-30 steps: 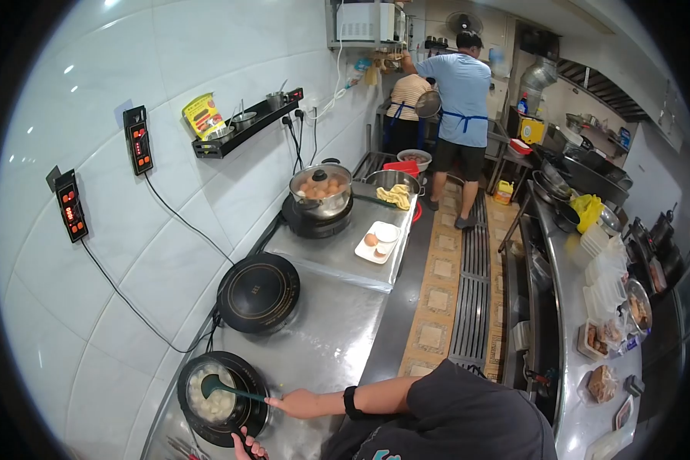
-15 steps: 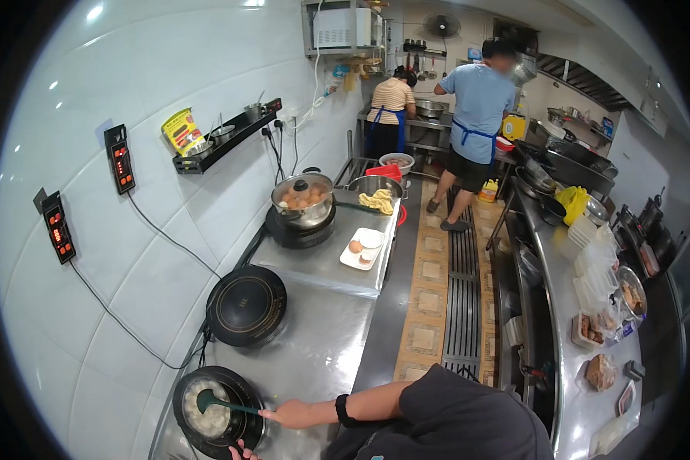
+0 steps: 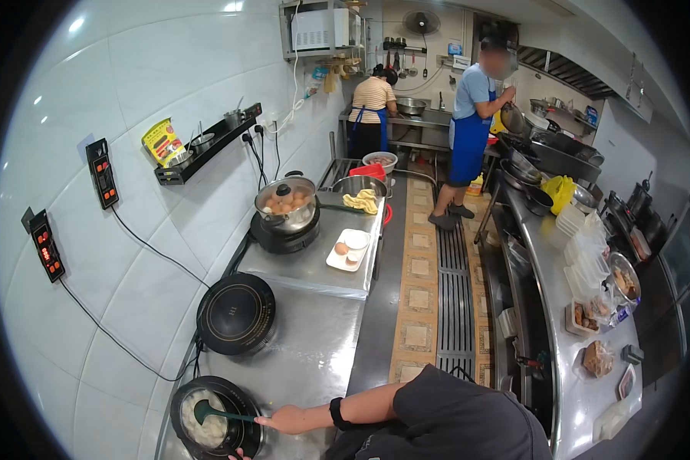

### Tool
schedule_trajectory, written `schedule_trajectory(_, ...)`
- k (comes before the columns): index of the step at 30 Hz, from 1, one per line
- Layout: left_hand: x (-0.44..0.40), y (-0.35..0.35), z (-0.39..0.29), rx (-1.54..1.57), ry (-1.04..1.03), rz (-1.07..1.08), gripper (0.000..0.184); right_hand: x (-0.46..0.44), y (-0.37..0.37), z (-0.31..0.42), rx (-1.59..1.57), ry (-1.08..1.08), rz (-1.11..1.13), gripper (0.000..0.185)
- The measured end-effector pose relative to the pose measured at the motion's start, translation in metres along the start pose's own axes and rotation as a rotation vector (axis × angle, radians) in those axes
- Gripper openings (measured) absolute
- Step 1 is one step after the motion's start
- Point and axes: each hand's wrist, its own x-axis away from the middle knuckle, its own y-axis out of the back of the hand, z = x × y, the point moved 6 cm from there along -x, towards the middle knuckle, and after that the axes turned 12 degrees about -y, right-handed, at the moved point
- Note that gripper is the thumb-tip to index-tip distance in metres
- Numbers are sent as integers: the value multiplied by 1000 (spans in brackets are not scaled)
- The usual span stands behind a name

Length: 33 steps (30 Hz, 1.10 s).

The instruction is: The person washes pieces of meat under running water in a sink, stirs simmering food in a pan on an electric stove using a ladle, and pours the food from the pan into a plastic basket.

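Note:
At the lower left, a dark pan holds pale, whitish food; it sits on a black induction cooker. My right hand, with a black band at the wrist, is closed around the handle of a dark green spatula. The spatula's head lies in the pale food. At the bottom edge, only some fingers of my left hand show, closed at the pan's handle. Most of that hand is out of view.
Behind the pan stands another induction cooker. Further back are a lidded pot of eggs and a white tray. Plastic containers fill the right counter. Two co-workers, one in a blue apron, stand at the back.
The view has shifted slightly. My right hand and the spatula have barely moved over the pan. The co-worker in blue has turned toward the right counter, arms raised with a round pan or lid.

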Motion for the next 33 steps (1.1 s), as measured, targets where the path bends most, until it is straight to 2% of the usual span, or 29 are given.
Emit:
schedule_trajectory(4, -3, 1, 0, -29, -5, 19, 30, -2, -4, -1, -64, -44, 51, 44)
schedule_trajectory(7, 1, -1, -2, -56, -26, -13, 30, 13, 38, 16, -149, 80, -94, 40)
schedule_trajectory(8, -15, 6, 9, 18, -3, 51, 36, 18, 59, 22, -285, -15, -53, 32)
schedule_trajectory(9, -28, 21, 18, 99, 1, 93, 43, 5, 49, 13, -270, -35, -102, 27)
schedule_trajectory(10, -20, 8, 12, 106, -34, 106, 46, -11, 34, 3, -324, 60, -145, 33)
schedule_trajectory(11, -15, 0, 8, 121, -36, 87, 49, -7, 64, 24, -155, -129, -13, 39)
schedule_trajectory(12, -27, 13, 15, 138, -5, 141, 48, -17, 53, 22, -95, 13, -162, 45)
schedule_trajectory(13, -27, 16, 15, 134, 6, 95, 47, -23, 53, 28, -48, -45, -156, 46)
schedule_trajectory(16, -27, 26, 16, 238, 30, 158, 39, -40, 49, 52, 25, -124, -55, 47)
schedule_trajectory(21, -26, 24, 11, 264, 17, 139, 37, -66, 27, 61, -26, 31, -89, 46)
schedule_trajectory(25, -22, 26, 12, 236, 11, 142, 37, -53, 49, 74, 76, 64, -187, 43)
schedule_trajectory(28, -25, 27, 14, 254, 39, 154, 35, -42, 71, 74, 164, 213, -312, 41)
schedule_trajectory(30, -29, 31, 18, 265, 52, 164, 34, -42, 83, 77, 171, 171, -250, 38)
schedule_trajectory(33, -25, 27, 16, 285, 47, 180, 36, -45, 93, 82, 166, 283, -203, 35)
